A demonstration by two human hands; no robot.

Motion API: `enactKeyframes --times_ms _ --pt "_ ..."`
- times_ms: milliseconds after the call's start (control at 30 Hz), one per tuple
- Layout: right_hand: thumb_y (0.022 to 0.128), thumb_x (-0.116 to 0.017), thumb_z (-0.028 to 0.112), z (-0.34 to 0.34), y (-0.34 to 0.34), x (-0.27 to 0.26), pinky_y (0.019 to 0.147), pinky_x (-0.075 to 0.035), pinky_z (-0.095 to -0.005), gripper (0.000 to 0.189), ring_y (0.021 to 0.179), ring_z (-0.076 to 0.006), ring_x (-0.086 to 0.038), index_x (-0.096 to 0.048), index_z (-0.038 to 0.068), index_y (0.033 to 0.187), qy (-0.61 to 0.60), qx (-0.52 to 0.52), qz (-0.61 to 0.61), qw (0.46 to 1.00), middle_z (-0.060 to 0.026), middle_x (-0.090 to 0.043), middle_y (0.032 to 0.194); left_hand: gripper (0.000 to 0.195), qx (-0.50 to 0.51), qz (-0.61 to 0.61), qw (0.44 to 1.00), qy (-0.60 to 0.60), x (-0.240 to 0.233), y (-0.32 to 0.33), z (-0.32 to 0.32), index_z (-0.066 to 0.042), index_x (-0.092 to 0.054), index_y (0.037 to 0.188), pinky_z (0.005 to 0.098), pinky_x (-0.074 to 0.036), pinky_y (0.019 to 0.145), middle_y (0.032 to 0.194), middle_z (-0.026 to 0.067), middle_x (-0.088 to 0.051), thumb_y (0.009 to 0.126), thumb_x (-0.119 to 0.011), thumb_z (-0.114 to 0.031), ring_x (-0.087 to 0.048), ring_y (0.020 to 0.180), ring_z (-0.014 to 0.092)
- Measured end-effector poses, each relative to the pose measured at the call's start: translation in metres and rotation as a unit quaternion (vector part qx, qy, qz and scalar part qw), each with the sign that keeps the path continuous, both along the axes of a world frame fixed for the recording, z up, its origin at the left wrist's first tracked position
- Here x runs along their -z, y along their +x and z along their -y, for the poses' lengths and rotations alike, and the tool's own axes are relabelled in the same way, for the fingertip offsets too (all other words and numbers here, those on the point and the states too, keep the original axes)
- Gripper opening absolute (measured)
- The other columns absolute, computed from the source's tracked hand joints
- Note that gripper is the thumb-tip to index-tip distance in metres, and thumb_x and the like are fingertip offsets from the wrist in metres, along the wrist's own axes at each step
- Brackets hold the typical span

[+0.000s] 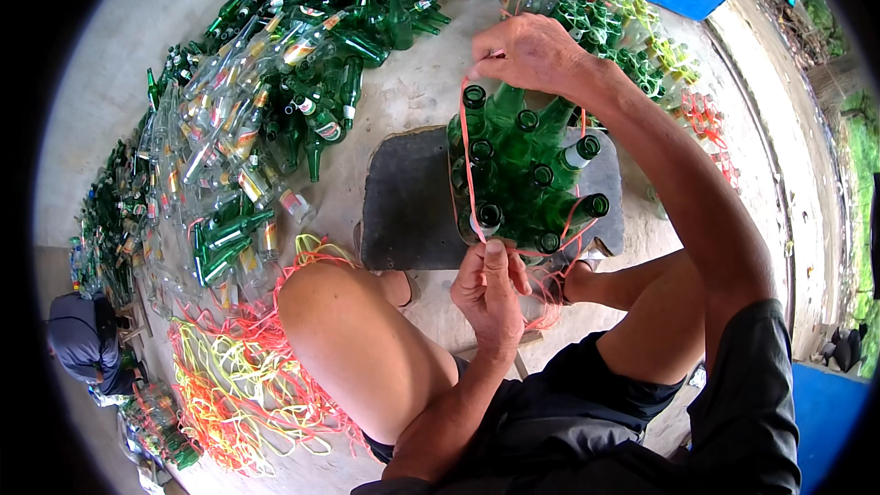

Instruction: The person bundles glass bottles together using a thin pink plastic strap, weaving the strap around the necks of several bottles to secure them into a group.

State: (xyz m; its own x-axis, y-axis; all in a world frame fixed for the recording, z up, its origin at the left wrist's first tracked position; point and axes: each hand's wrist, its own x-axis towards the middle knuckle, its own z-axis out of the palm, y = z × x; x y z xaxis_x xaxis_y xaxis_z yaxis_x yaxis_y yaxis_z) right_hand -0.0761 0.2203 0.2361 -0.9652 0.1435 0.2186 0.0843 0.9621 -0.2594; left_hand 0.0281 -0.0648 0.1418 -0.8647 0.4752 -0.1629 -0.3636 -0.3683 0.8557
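Several green glass bottles (517,151) stand upright in a tight bunch on a low dark slab (412,199) in front of me. A pink plastic strap (468,158) runs along the left side of the bunch and round its near side. My left hand (491,289), at the bunch's near edge, pinches the strap between thumb and fingers. Above the far edge my right hand (526,51) has its fingers closed on the same strap, raised over the bottle necks. The far bottles are partly hidden by the right hand and forearm.
Loose green and clear bottles (240,110) lie heaped at the left. Pink and yellow straps (240,385) lie tangled by my left knee. Strapped bottle bundles (591,20) stand at the upper right. Another person (86,337) is bent over at the far left.
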Motion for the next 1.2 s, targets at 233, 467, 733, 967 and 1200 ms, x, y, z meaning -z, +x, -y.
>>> enactKeyframes --times_ms 233,467,733,967,1200 --pt "0.085 -0.086 0.041 -0.009 -0.014 0.008 0.072 -0.056 -0.0531 0.032 0.092 -0.0376 -0.071 -0.074 0.012 0.08 0.017 -0.006 0.029 0.999 -0.0092 -0.074 0.093 0.038 0.0 0.007 1.0 0.003 0.002 -0.002 -0.001 -0.003 -0.065 0.087 0.0256 -0.04 0.049 0.073 0.0046 -0.063 0.113 -0.062 -0.03 -0.051 0.053 0.01" --pt "0.089 -0.082 0.036 -0.024 -0.019 0.016 0.08 -0.057 -0.0499 0.024 0.096 -0.0361 -0.072 -0.081 0.012 0.091 -0.015 0.003 0.094 0.995 -0.0118 -0.073 0.094 0.037 0.016 0.009 1.0 0.004 0.002 -0.006 -0.003 -0.004 -0.064 0.085 0.0254 -0.04 0.049 0.074 0.0044 -0.063 0.113 -0.062 -0.028 -0.05 0.054 0.01" --pt "0.089 -0.08 0.031 -0.042 -0.019 0.014 0.057 -0.043 -0.0376 0.027 0.067 -0.0175 -0.057 -0.083 0.007 0.1 -0.241 0.075 0.193 0.948 -0.0029 -0.061 0.077 0.037 0.017 0.009 1.0 0.013 0.0 -0.008 -0.004 -0.004 -0.063 0.083 0.0251 -0.04 0.048 0.071 0.0041 -0.061 0.113 -0.063 -0.026 -0.049 0.053 0.01" --pt "0.092 -0.077 0.024 -0.037 -0.016 0.004 0.048 -0.027 -0.0302 0.021 0.058 -0.0079 -0.038 -0.081 0.004 0.098 -0.36 0.162 0.208 0.895 0.0039 -0.056 0.074 0.037 0.023 0.006 1.0 0.007 0.002 -0.009 -0.002 -0.003 -0.064 0.084 0.0252 -0.039 0.048 0.071 0.0039 -0.061 0.113 -0.063 -0.026 -0.049 0.052 0.01" --pt "0.098 -0.073 0.022 -0.056 -0.001 0.006 0.048 -0.026 -0.0262 0.018 0.057 -0.0053 -0.036 -0.079 0.005 0.101 -0.392 0.177 0.224 0.875 0.0059 -0.055 0.074 0.036 0.027 0.006 1.0 0.005 0.003 -0.01 -0.001 -0.003 -0.065 0.085 0.0252 -0.039 0.048 0.072 0.0042 -0.061 0.113 -0.063 -0.026 -0.049 0.052 0.01"
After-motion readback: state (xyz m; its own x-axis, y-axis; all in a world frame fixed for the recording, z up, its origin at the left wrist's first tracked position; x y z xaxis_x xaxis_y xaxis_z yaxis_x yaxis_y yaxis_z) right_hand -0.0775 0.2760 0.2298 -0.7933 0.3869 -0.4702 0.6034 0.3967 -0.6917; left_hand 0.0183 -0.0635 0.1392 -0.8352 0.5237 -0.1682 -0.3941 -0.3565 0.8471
